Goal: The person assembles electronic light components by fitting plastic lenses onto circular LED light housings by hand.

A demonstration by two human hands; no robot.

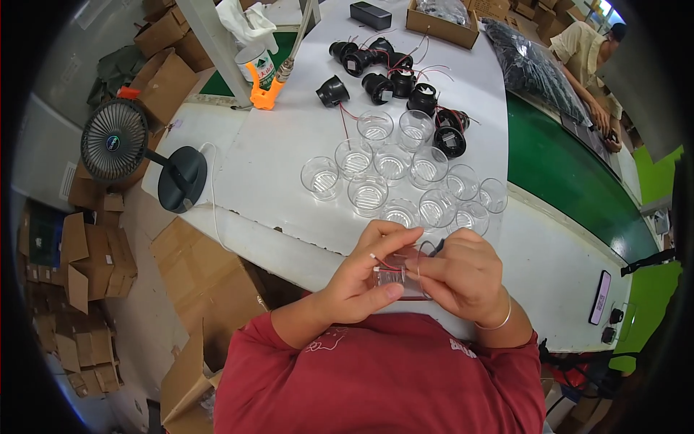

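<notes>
In front of my chest, my left hand (359, 281) is closed around a clear plastic cup (390, 275) tipped on its side, its mouth toward the right. Thin red and dark wires with a small white plug end show at the cup, near my left fingers. My right hand (466, 278), with a band at the wrist, has its fingers pinched at the cup's rim; what they grip is mostly hidden, though a bit of something dark shows above them. Just beyond my hands stand several more clear cups (392, 162). Behind those lie several round black housings (377, 88) with red wires.
An orange holder (266, 90) with a soldering iron stands at the back left, near a white can (254, 61). A black fan (181, 179) sits on the left. At the back are a cardboard tray (442, 30) and a black box (371, 15). A phone (599, 298) lies right; another person works beyond.
</notes>
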